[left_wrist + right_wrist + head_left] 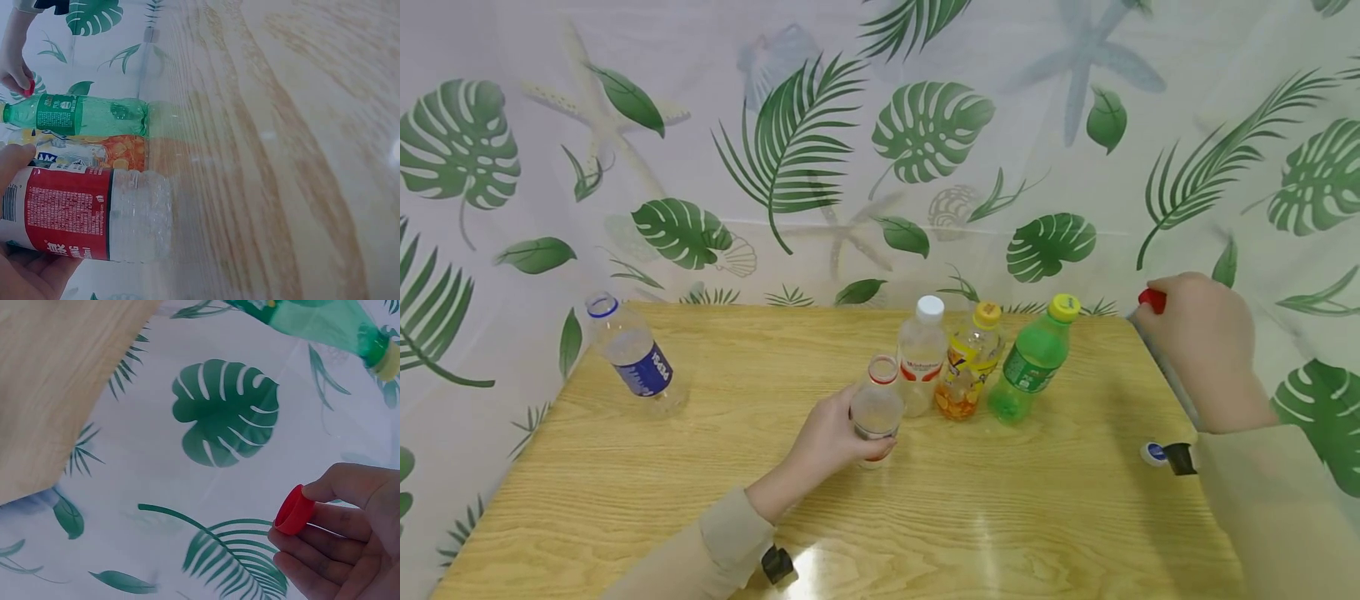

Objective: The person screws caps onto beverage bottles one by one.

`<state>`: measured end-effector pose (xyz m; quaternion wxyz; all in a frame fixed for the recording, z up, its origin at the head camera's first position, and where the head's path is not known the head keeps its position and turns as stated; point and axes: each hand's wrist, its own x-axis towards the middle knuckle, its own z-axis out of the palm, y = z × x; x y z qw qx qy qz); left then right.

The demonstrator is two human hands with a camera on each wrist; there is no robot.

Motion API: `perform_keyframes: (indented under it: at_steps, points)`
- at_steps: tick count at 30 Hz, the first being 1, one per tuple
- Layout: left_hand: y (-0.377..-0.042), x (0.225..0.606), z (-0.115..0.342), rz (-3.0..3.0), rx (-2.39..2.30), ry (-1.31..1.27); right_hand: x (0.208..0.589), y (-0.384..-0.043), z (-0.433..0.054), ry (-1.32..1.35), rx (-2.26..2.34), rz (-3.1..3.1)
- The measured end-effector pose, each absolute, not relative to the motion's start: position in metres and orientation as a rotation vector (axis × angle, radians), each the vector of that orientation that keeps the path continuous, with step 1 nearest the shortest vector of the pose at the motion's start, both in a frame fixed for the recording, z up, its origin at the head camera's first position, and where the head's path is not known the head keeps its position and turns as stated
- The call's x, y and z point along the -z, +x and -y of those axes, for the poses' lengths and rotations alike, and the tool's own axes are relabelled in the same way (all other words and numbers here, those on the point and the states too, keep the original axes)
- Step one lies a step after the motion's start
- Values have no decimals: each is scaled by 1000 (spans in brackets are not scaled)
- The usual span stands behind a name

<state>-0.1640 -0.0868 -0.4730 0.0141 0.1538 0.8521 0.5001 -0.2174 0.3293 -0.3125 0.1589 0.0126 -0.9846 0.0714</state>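
Note:
My left hand (pixel 832 433) grips a clear plastic bottle (pixel 878 408) with a red-and-white label, standing upright and uncapped on the table. In the left wrist view the bottle's red label (pixel 69 211) faces the camera, with fingers and thumb around it. Raised above the table's right side, my right hand (pixel 1206 342) pinches a red bottle cap (pixel 295 510) between thumb and fingers. Beside the gripped bottle stand a clear bottle with a white cap (pixel 930 309), a yellow-labelled bottle with orange contents (pixel 958 406) and a green bottle with a yellow cap (pixel 1030 367).
An uncapped Pepsi bottle (pixel 643 367) with a blue label stands at the table's left. A white-and-blue cap (pixel 1153 453) lies near the right edge. Leaf-patterned cloth (pixel 820 50) hangs behind the wooden table (pixel 1000 517).

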Motion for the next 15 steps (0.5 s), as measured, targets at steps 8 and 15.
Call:
perform_keyframes:
  at_steps: [8, 15]
  points:
    - [-164, 473, 87, -2647, -1577, 482, 287, -207, -327, 72, -172, 2758]
    - [-165, 474, 87, -2639, -1580, 491, 264, -199, -322, 41, -80, 2748]
